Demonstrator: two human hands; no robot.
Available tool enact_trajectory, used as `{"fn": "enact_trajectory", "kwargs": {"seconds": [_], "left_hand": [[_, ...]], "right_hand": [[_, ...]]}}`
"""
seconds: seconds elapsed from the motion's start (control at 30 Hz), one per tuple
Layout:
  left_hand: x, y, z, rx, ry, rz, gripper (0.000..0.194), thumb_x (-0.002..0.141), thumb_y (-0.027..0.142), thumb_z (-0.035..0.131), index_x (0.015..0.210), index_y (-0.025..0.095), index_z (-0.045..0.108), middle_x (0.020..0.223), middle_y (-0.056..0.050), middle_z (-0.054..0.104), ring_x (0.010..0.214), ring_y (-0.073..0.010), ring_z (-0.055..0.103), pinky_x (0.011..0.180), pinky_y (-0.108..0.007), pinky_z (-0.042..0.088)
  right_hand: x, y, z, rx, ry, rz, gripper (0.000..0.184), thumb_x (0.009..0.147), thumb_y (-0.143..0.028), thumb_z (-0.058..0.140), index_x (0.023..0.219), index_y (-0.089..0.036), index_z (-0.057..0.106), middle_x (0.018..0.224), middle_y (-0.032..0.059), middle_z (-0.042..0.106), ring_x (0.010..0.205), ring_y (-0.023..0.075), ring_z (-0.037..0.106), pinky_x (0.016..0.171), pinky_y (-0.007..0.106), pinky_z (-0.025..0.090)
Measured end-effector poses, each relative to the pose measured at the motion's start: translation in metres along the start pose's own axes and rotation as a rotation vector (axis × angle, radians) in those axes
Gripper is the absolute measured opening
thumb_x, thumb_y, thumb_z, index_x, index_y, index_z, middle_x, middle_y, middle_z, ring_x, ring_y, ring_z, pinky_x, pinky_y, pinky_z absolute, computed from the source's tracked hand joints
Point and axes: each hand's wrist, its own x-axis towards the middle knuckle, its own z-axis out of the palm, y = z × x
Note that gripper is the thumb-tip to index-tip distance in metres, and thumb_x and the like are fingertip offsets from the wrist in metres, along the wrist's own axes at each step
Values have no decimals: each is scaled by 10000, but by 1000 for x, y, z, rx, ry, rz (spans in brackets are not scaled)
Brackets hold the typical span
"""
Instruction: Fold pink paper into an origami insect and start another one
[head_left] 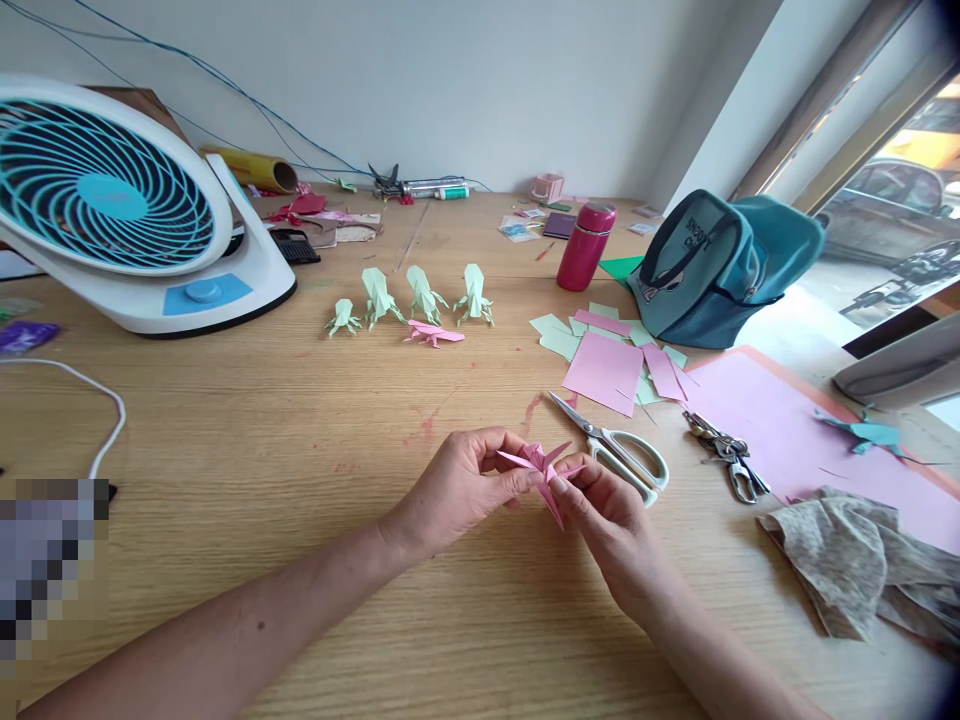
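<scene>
Between my two hands is a pink origami figure (541, 462) with several narrow points sticking out. My left hand (480, 470) pinches it from the left, thumb in front and fingers behind. From the right, my right hand (607, 510) grips it between thumb and fingertips. Just behind my right hand lie scissors (626, 452) with white handles, blades slightly apart. Farther back on the table (247, 430) stand several pale green origami figures (425, 293), with a pink origami insect (435, 333) lying in front of them.
A white fan (217, 290) stands at the left. Toward the right are pink and green paper pieces (604, 370), a magenta bottle (585, 248), a teal bag (694, 260), keys (724, 450), a large pink sheet (780, 420), a teal origami figure (870, 432) and a grey cloth (832, 560).
</scene>
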Motion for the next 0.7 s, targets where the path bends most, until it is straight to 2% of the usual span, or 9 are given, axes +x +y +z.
{"fn": "enact_trajectory", "kwargs": {"seconds": [0.17, 0.27, 0.37, 0.5, 0.7], "left_hand": [[0, 1, -1, 59, -3, 29, 194, 777, 309, 746, 839, 131, 701, 771, -11, 694, 676, -94, 602, 612, -192, 468], [-1, 2, -1, 48, -13, 11, 194, 778, 309, 745, 822, 126, 697, 752, -12, 687, 658, -91, 593, 594, -188, 464], [-1, 4, 0, 6, -26, -13, 239, 754, 319, 774, 878, 130, 697, 797, -28, 704, 704, -110, 622, 598, -191, 501], [-1, 4, 0, -59, -54, -15, 304, 806, 407, 722, 923, 128, 695, 836, -55, 721, 749, -143, 665, 602, -223, 557], [2, -2, -3, -13, 14, -11, 227, 795, 332, 738, 901, 133, 712, 781, -23, 716, 615, -83, 620, 597, -199, 531]], "right_hand": [[2, -3, 0, 16, -43, 25, 297, 781, -455, 765, 752, -189, 636, 690, 0, 588, 578, 115, 447, 517, 242, 369], [3, -1, 0, 24, -12, 23, 320, 761, -470, 778, 736, -190, 627, 641, -12, 567, 545, 107, 427, 493, 236, 353], [3, 2, 0, 27, 30, 19, 358, 726, -497, 800, 740, -191, 616, 619, -19, 559, 531, 100, 419, 481, 228, 343], [3, 4, -1, 17, 58, 18, 382, 702, -519, 808, 737, -194, 612, 603, -21, 555, 518, 105, 424, 471, 235, 354], [4, 2, -2, 14, 11, 30, 329, 730, -471, 804, 731, -186, 640, 676, 5, 625, 587, 123, 507, 528, 245, 412]]}}
